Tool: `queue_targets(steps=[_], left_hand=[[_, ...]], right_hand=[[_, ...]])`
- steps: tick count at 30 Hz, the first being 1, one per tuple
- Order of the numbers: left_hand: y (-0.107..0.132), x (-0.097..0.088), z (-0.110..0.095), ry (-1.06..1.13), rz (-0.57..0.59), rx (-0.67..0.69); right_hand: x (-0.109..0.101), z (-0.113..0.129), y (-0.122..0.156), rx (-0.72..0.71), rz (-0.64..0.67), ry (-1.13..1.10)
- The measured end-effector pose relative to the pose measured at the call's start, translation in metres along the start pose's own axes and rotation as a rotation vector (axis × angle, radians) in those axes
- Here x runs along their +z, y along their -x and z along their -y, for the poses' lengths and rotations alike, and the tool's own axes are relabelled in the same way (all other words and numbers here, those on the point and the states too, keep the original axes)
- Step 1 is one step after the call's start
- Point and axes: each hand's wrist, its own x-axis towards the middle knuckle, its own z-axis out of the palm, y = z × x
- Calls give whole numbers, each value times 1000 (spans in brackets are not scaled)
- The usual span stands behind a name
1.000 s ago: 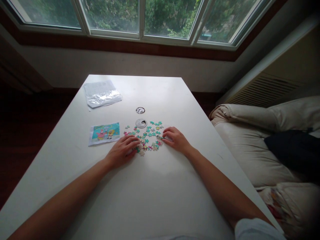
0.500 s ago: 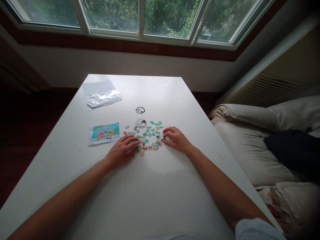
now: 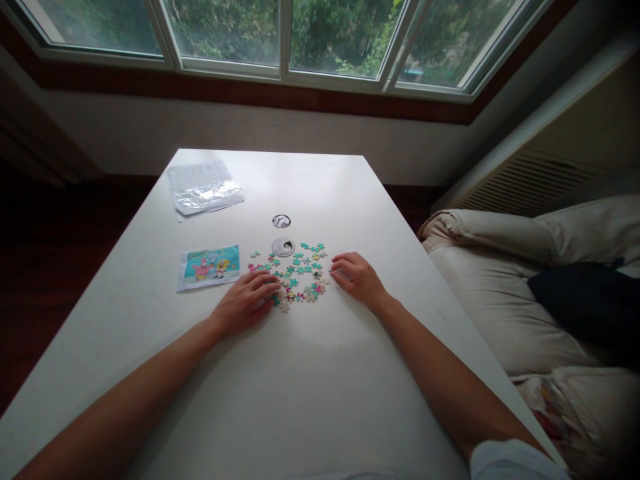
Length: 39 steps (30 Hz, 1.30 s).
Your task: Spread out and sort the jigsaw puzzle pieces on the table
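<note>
Loose jigsaw puzzle pieces (image 3: 300, 270), teal, pink, yellow and white, lie spread in a patch on the white table (image 3: 300, 400). My left hand (image 3: 246, 299) rests at the left edge of the patch, its fingers stretched over some pieces and hiding them. On the opposite side, my right hand (image 3: 359, 280) lies just right of the patch with its fingers loosely bent and apart; I see nothing in it. A picture sheet (image 3: 210, 268) with colourful cartoon figures on teal lies left of my left hand.
Behind the pieces, a round metal grommet (image 3: 283, 247) is set in the tabletop, with a round hole (image 3: 281, 221) beyond it. Papers in a clear plastic sleeve (image 3: 207, 190) lie at the far left. A cream sofa (image 3: 480, 287) stands along the right side, below the window.
My right hand has shifted slightly right, away from the edge of the pieces. My left hand stays in nearly the same place.
</note>
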Motion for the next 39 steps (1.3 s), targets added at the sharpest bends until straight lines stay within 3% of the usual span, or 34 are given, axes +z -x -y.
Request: queue_targets(steps=[6,19,24,30,39], left_hand=[[0,1,1,-21,10,-4],[0,1,1,3,-4,0],[0,2,1,2,-9,-3],[0,1,0,-10,9,-2],[-2,-1,-1,-7,8,-5]], right_hand=[[1,14,-1,-75,134,103],[-6,20,-1,-91,187,133],[0,21,0,-89,160,178],[11,30,-5,13,71,220],[16,36,-8,112,73,139]])
